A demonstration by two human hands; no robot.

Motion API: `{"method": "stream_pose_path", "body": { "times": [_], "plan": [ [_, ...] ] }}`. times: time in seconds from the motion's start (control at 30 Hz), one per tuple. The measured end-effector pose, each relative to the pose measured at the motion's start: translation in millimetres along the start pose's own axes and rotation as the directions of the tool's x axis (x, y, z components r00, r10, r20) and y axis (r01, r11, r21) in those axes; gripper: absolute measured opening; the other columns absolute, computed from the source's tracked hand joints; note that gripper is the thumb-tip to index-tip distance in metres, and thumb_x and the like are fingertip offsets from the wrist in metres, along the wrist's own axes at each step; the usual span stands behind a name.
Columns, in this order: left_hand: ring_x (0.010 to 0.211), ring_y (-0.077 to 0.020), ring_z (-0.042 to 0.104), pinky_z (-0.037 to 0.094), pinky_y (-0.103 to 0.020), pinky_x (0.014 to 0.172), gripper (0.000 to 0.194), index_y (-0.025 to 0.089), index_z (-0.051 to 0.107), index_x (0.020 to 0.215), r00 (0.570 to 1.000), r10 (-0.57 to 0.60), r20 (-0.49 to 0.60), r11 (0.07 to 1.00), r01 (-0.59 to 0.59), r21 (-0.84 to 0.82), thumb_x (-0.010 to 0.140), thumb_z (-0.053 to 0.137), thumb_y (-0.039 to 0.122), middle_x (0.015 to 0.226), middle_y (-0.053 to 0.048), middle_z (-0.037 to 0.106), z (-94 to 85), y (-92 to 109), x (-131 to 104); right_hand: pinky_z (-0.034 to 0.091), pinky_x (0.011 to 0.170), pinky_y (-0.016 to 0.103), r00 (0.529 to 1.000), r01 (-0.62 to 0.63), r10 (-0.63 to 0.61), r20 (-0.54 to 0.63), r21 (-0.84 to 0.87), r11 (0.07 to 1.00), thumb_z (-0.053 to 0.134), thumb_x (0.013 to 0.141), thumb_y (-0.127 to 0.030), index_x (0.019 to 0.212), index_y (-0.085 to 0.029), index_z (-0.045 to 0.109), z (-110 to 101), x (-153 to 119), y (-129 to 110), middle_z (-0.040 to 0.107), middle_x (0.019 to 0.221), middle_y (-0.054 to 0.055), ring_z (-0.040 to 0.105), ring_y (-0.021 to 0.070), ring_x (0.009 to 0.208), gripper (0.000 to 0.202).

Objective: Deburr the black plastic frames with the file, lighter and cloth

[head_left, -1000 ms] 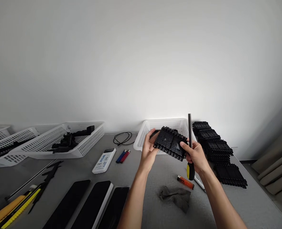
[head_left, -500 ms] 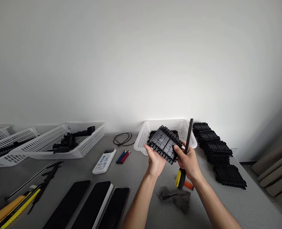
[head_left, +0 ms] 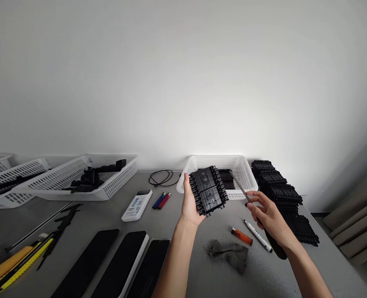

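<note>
My left hand (head_left: 191, 207) is closed around the left side of a black ribbed plastic panel (head_left: 208, 189), held tilted in front of the white basket (head_left: 248, 180). Its flat, gridded face shows, with rows of knobs along two edges. In my right hand (head_left: 269, 215) is a file (head_left: 240, 185) with a dark handle, its metal blade slanting up and left toward the panel. A small gap seems to separate the blade tip from the panel. More black panels (head_left: 226, 179) lie inside the basket, partly hidden behind the held one.
Stacked black panels (head_left: 284, 192) stand at right. Below my hands lie an orange lighter (head_left: 242, 236), a white marker (head_left: 258, 236) and a grey cloth (head_left: 228, 254). Leftward are two lighters (head_left: 161, 200), a cable (head_left: 163, 179), a power bank (head_left: 136, 205), phones (head_left: 121, 263) and another basket (head_left: 109, 194).
My right hand has let go of the panel and moved right and down, swinging the file from upright to slanting left. The panel has turned in my left hand. The marker is now visible.
</note>
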State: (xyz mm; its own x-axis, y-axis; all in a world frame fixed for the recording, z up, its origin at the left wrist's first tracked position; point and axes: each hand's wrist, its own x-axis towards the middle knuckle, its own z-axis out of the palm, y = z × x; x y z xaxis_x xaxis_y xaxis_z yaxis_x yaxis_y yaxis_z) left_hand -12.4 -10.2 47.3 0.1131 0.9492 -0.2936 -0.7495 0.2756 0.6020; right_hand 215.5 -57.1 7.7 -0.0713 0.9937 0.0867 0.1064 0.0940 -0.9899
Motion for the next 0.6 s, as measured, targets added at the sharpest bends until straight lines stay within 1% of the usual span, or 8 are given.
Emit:
{"method": "stream_pose_path", "body": {
  "times": [0.07,0.1,0.17,0.27,0.33,0.47,0.53,0.6],
  "plan": [
    [0.115,-0.0334,0.066,0.053,-0.045,0.095,0.078,0.025,0.053,0.139,1.000,-0.018,0.010,1.000,0.018,0.008,0.079,0.053,0.075,0.125,-0.013,0.069,-4.4,1.4,3.2,0.042,0.052,0.022,0.991,-0.010,-0.013,-0.135,-0.169,0.985,0.059,0.086,-0.051,0.125,-0.021,0.058,-6.6,-8.2,24.7,0.057,0.101,0.007,0.053,0.0121,0.066,0.049],
    [0.114,-0.0329,0.066,0.053,-0.044,0.095,0.077,0.026,0.052,0.140,0.999,-0.029,0.030,1.000,0.028,0.007,0.080,0.053,0.074,0.126,-0.012,0.069,-6.4,1.7,4.6,0.045,0.056,0.024,0.978,-0.032,-0.024,-0.208,-0.262,0.965,0.057,0.087,-0.051,0.126,-0.021,0.059,-9.6,-13.1,38.6,0.060,0.102,0.008,0.056,0.0138,0.068,0.049],
    [0.114,-0.0323,0.066,0.054,-0.044,0.094,0.075,0.026,0.052,0.140,0.996,-0.054,0.075,0.999,0.054,0.003,0.081,0.051,0.073,0.125,-0.012,0.069,-9.5,1.8,6.8,0.048,0.062,0.028,0.961,-0.091,-0.033,-0.274,-0.428,0.899,0.051,0.090,-0.047,0.131,-0.021,0.059,-15.9,-23.7,66.4,0.065,0.105,0.011,0.060,0.0174,0.073,0.050],
    [0.113,-0.0329,0.066,0.054,-0.045,0.092,0.072,0.026,0.057,0.136,0.989,-0.081,0.123,0.997,0.081,0.005,0.082,0.050,0.073,0.123,-0.012,0.070,-11.1,1.1,8.2,0.050,0.067,0.029,0.962,-0.123,-0.045,-0.270,-0.572,0.811,0.045,0.092,-0.042,0.135,-0.021,0.059,-26.0,-38.1,101.8,0.068,0.107,0.012,0.064,0.0209,0.079,0.050],
    [0.113,-0.0332,0.066,0.054,-0.045,0.092,0.069,0.026,0.060,0.133,0.986,-0.069,0.155,0.998,0.069,0.003,0.083,0.050,0.072,0.121,-0.012,0.071,-10.4,0.0,8.3,0.050,0.072,0.030,0.965,-0.131,-0.049,-0.259,-0.633,0.763,0.042,0.092,-0.037,0.134,-0.022,0.060,-32.2,-43.9,118.4,0.069,0.109,0.013,0.066,0.0229,0.085,0.048],
    [0.114,-0.0337,0.065,0.053,-0.046,0.094,0.064,0.025,0.064,0.129,0.979,-0.019,0.204,1.000,0.019,0.002,0.084,0.051,0.070,0.119,-0.012,0.072,-7.3,-2.5,7.4,0.049,0.079,0.033,0.965,-0.189,-0.010,-0.264,-0.718,0.670,0.038,0.091,-0.028,0.133,-0.020,0.062,-39.7,-44.2,138.4,0.068,0.108,0.014,0.068,0.0253,0.092,0.049],
    [0.114,-0.0342,0.065,0.053,-0.046,0.094,0.065,0.024,0.064,0.129,0.976,-0.019,0.218,1.000,0.017,0.011,0.084,0.051,0.070,0.119,-0.012,0.072,-5.8,-3.1,6.2,0.048,0.080,0.033,0.966,-0.202,0.010,-0.257,-0.736,0.646,0.037,0.090,-0.025,0.133,-0.018,0.062,-40.3,-40.6,145.7,0.068,0.103,0.014,0.068,0.0255,0.091,0.050],
    [0.115,-0.0349,0.065,0.053,-0.047,0.095,0.067,0.023,0.063,0.129,0.978,-0.036,0.206,0.999,0.032,0.023,0.083,0.052,0.070,0.118,-0.013,0.072,-4.8,-3.0,4.7,0.048,0.079,0.032,0.969,-0.198,0.015,-0.246,-0.743,0.640,0.037,0.090,-0.024,0.131,-0.016,0.063,-39.4,-36.5,153.0,0.068,0.098,0.014,0.068,0.0258,0.091,0.049]
  ]
}}
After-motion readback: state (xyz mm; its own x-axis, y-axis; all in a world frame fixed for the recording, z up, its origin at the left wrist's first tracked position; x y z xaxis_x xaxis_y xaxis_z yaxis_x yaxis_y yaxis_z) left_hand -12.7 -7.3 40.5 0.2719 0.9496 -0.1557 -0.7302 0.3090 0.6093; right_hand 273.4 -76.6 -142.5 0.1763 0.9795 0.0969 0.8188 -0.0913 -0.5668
